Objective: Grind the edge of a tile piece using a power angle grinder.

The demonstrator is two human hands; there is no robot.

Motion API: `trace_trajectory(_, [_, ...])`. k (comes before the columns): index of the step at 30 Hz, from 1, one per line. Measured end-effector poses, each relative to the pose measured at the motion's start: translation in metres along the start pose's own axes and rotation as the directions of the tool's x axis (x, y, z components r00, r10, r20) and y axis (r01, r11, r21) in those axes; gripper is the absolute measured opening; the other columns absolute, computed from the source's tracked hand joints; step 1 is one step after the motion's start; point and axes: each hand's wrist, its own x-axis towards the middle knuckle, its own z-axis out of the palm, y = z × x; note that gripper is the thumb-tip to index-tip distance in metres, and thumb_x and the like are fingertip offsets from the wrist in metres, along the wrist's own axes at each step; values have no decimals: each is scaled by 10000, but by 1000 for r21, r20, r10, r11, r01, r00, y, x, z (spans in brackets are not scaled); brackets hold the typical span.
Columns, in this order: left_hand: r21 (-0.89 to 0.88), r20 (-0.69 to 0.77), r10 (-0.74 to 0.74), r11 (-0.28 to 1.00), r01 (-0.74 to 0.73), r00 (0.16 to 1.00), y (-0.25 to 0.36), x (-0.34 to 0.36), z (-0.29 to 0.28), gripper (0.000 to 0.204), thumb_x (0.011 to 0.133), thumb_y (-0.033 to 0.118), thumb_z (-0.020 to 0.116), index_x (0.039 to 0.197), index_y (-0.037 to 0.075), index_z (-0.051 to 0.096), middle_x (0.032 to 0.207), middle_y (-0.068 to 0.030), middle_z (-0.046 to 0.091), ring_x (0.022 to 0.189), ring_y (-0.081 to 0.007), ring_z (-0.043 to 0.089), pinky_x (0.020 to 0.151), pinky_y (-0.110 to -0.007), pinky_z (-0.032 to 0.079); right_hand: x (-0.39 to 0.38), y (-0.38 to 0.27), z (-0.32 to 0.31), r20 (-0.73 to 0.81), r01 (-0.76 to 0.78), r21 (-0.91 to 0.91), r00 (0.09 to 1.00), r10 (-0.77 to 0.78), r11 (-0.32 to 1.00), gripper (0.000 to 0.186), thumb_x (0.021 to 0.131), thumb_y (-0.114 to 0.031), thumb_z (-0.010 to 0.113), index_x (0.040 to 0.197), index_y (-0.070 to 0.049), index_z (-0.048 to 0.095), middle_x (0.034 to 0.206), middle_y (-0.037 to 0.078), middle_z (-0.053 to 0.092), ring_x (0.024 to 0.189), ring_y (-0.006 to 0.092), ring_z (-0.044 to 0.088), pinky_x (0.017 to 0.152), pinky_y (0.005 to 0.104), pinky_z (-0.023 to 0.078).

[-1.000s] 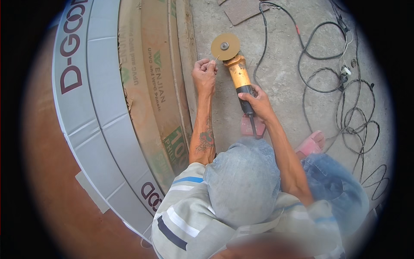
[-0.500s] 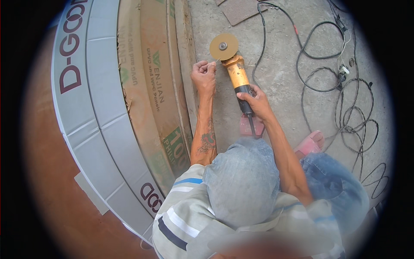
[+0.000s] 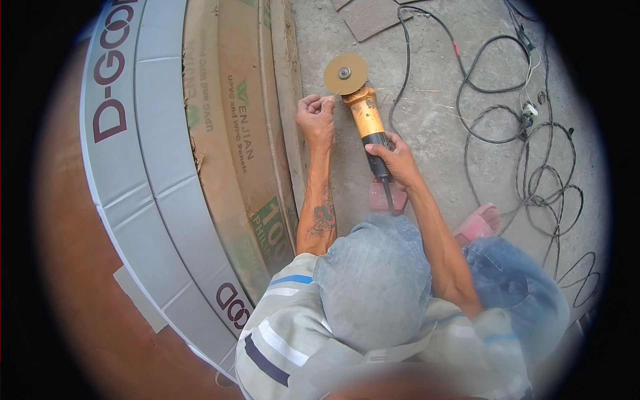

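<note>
1. Now thin sparks (image 3: 427, 91) fly toward three o'clock, absent before; probably the disc (image 3: 357, 65) bites the thin piece (image 3: 338, 93).
2. My left hand (image 3: 315, 120) pinches this piece near the disc's seven o'clock; my right hand (image 3: 393, 159) grips the grinder (image 3: 367, 115), at one o'clock.
3. On concrete floor (image 3: 427, 160), cables (image 3: 493, 141) lie toward two o'clock.

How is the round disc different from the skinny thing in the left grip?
The disc is round and wide; the skinny thing is small and narrow. The disc is mounted on the grinder; the skinny thing is pinched in the left grip. Both are near the grinder's yellow head.
</note>
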Motion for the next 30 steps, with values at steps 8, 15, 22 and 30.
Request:
trace_trajectory(8, [-1, -15, -12, 1000, 12, 1000, 0, -1, 2, 362, 770, -4, 725, 1055, -62, 509, 806, -80, 649, 653, -108, 587, 604, -232, 493, 0, 1, -2, 6, -14, -15, 1000, 14, 1000, 813, 711, -295, 783, 1314, 110, 418, 968, 166, 600, 711, 181, 636, 525, 279, 512])
trace_trajectory(15, [-40, 0, -9, 999, 9, 1000, -2, 1, 3, 381, 767, -22, 719, 1072, -63, 495, 826, -91, 651, 671, -120, 601, 621, -234, 505, 3, 1, -3, 4, 13, -26, 1000, -13, 1000, 812, 710, -291, 785, 1312, 112, 418, 950, 158, 604, 697, 178, 635, 518, 274, 511])
trace_trajectory(22, [-119, -54, -21, 993, 14, 998, -2, 7, -10, 362, 782, -23, 718, 1063, -41, 491, 852, -95, 660, 685, -127, 612, 624, -233, 514, 2, 5, -1, 18, 8, -11, 1000, -7, 1000, 822, 707, -295, 787, 1313, 115, 412, 965, 170, 604, 694, 184, 635, 507, 280, 515])
trace_trajectory(30, [-141, -27, -73, 988, 69, 997, 1, 3, -10, 298, 832, 0, 683, 1058, -35, 492, 820, -85, 646, 654, -133, 617, 577, -227, 503, -2, -1, -1, 7, -20, -16, 1000, 20, 1000, 822, 708, -279, 787, 1319, 112, 402, 963, 167, 601, 706, 183, 630, 508, 283, 510])
